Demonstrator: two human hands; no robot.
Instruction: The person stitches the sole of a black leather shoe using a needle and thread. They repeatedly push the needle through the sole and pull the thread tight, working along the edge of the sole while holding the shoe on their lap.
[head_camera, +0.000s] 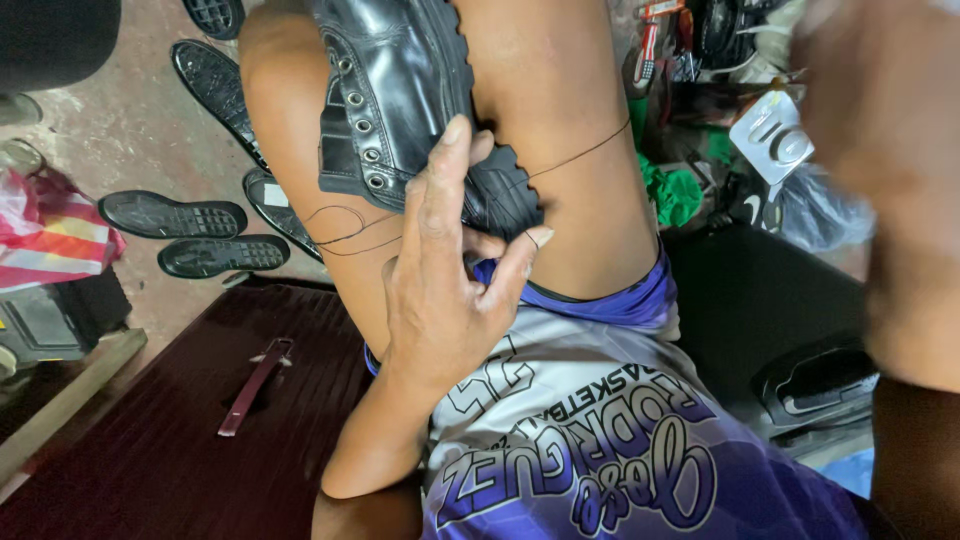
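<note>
Now we brace the black boot (400, 90) between our knees, left hand (450, 290) closed on its sole edge, keeping the thread (580, 155) taut; the blurred right hand's (890, 190) grip we cannot tell.

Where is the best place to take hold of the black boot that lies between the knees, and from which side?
Probably at the eyelet edge of the black boot, from the near side. The left hand already rests there, fingers laid over the upper beside the eyelets. The boot is wedged between the legs, with its toothed sole turned toward the right thigh. The right hand is blurred, its grip unclear.
</note>
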